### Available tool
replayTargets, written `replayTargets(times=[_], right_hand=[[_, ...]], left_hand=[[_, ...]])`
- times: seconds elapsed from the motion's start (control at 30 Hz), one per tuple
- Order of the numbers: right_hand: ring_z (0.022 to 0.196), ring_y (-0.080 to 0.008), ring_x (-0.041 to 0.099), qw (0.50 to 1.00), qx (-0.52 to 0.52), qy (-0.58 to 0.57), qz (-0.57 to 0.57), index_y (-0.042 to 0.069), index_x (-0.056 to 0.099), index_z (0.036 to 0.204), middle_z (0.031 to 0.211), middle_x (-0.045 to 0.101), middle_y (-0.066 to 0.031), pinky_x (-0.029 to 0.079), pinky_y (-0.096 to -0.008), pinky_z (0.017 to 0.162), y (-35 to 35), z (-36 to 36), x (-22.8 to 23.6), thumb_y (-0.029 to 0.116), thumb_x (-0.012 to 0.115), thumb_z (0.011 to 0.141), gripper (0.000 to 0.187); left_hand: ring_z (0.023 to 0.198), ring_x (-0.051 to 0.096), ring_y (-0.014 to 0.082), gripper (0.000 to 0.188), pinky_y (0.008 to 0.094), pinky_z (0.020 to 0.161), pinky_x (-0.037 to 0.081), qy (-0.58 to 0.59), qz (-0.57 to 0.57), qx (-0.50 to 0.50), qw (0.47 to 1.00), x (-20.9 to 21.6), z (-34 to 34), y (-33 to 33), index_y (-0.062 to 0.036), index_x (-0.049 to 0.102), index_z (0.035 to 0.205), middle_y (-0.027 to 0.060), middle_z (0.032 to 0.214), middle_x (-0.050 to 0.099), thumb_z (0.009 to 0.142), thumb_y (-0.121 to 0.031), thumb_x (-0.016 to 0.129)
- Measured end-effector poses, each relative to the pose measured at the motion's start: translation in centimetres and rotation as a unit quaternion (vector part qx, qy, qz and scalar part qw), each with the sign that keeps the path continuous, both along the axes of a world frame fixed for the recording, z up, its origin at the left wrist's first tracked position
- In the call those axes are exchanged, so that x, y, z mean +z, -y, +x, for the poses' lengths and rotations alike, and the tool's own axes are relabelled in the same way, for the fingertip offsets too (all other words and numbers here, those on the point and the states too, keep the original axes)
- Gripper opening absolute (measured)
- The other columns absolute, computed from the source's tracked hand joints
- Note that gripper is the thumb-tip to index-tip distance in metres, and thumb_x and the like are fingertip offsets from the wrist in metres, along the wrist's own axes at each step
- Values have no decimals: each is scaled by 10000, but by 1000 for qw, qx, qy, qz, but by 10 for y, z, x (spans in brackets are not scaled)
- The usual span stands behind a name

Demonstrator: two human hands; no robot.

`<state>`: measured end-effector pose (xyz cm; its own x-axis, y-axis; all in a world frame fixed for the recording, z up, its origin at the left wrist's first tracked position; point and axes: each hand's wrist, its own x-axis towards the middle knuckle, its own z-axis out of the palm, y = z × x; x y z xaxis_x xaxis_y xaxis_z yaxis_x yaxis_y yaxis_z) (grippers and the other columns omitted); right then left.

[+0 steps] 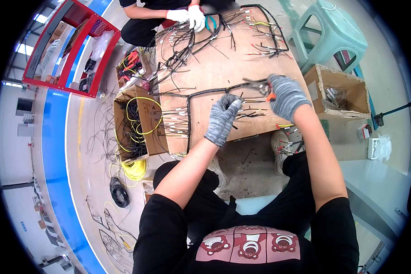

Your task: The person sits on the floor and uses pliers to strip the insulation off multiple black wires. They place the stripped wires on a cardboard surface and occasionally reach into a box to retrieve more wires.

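Both my hands wear grey knit gloves above a wooden work board [255, 64]. My left hand [223, 118] is closed, thumb and fingers pinched on a thin black wire [240, 97] whose end sticks out beyond the fingertips. To its right, my right hand [288, 95] grips pliers with orange handles [270, 96]; their dark jaws are blurred and point left toward the left hand. Behind the hands runs a black taped wire harness [208, 92], with several labelled wire ends branching toward me. Part of the branches is hidden beneath my left hand.
Across the board, a co-worker's white-gloved hands [189, 17] work at a wire bundle [187, 45] near teal-handled pliers [210, 23]. A cardboard box [347, 109] and green stool [333, 32] stand right. Boxes of wires [148, 123] and a red rack [96, 59] are left.
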<state>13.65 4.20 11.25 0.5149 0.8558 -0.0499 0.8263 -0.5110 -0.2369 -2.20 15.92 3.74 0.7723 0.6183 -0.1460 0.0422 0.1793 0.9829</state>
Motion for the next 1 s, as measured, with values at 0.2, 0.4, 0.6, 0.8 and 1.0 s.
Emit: replayTargets(times=[0.2,0.4,0.6,0.8,1.0], right_hand=[[837,-352,555,970,93,-108,198,10,507,911,851,575,-189,451,-385,758,-15,-17,-6,31,595,629,296],[824,-343,560,971,168,-94,141,30,529,897,839,572,-182,454,-379,745,-23,-38,-15,0,614,611,300],[837,-306,570,979,190,-4,74,37,538,911,878,576,-162,448,-387,752,-20,-43,-21,63,649,616,316],[808,-327,567,982,125,-13,142,43,515,884,831,572,-167,456,-389,715,-17,-39,-23,120,646,623,301],[820,-348,554,984,52,-54,159,5,507,980,872,560,-192,462,-379,733,-2,-30,-16,81,653,609,406]], left_hand=[[590,426,42,111,197,520,371,-24,32,-11,999,-4,-1,9,-23,590,822,-34,679,530,836,-133,588],[633,551,153,139,270,592,465,-178,117,-61,975,-8,-3,1,-37,606,892,68,745,604,795,-137,602],[773,565,282,149,374,643,460,-147,654,-127,731,-23,-2,-4,-76,562,904,122,871,557,763,-85,517],[583,549,209,180,333,555,431,-116,353,-64,926,-23,1,-2,-11,599,832,131,648,590,793,-186,594],[656,581,281,172,349,618,457,-106,230,-99,962,19,15,13,-7,601,891,176,752,604,801,-153,586]])
